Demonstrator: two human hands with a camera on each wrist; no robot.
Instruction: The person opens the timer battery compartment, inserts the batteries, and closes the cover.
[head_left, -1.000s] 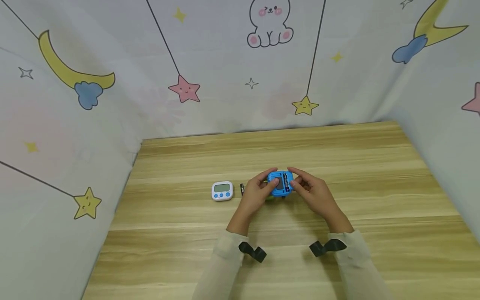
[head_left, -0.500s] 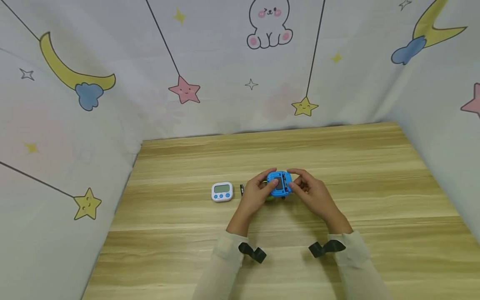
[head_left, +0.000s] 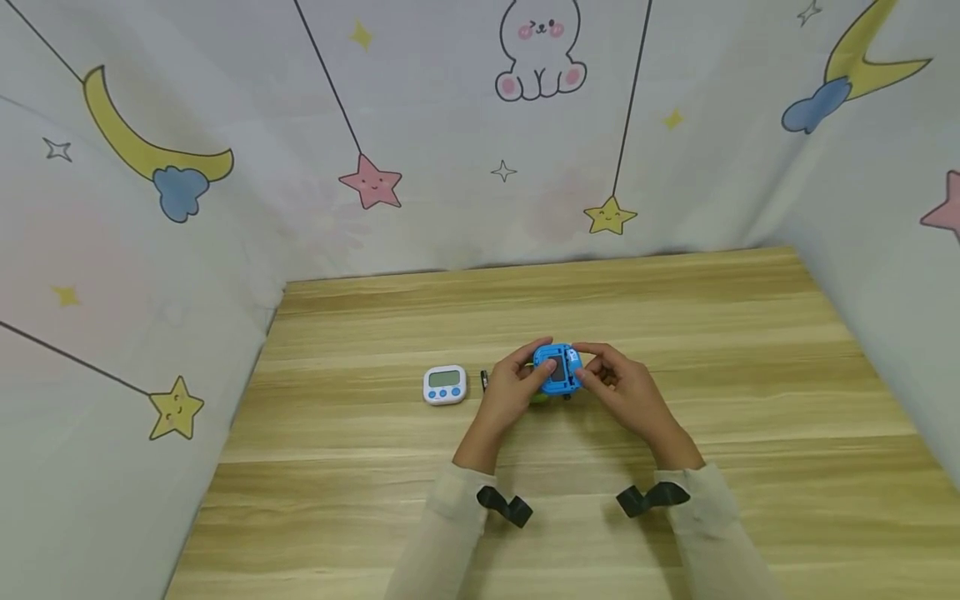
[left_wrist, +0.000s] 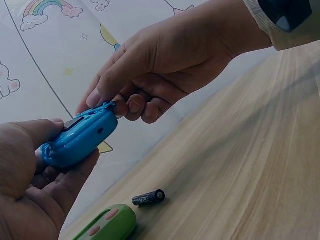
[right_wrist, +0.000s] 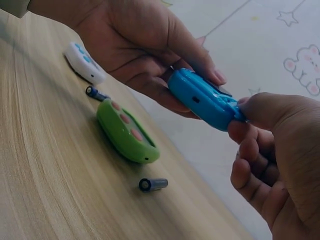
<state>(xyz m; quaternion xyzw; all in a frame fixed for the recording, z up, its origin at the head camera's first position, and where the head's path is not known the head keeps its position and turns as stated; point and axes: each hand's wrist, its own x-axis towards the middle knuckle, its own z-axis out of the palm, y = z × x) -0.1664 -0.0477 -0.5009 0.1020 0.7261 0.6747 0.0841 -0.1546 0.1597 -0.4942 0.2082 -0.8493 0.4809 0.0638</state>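
Observation:
My left hand holds a blue digital timer, its back turned up, thumb across the back and fingers beneath. At the right side of that back is a narrow battery compartment. My right hand pinches a small blue battery cover between thumb and index finger, right at the compartment. The cover overlaps the slot in the head view, hiding much of its inside. The right hand's other fingers curl below the timer's edge. Both hands are raised above the table.
Under the hands, a green timer with pink buttons lies on the wooden table. One loose battery is beside it; a second battery lies between it and a white timer. A printed cloth encloses the table's back and sides.
The battery seen in the compartment a second ago is now largely covered, as the blue cover has come over the slot. My right thumb and fingers have shifted slightly left; the left hand keeps its grip.

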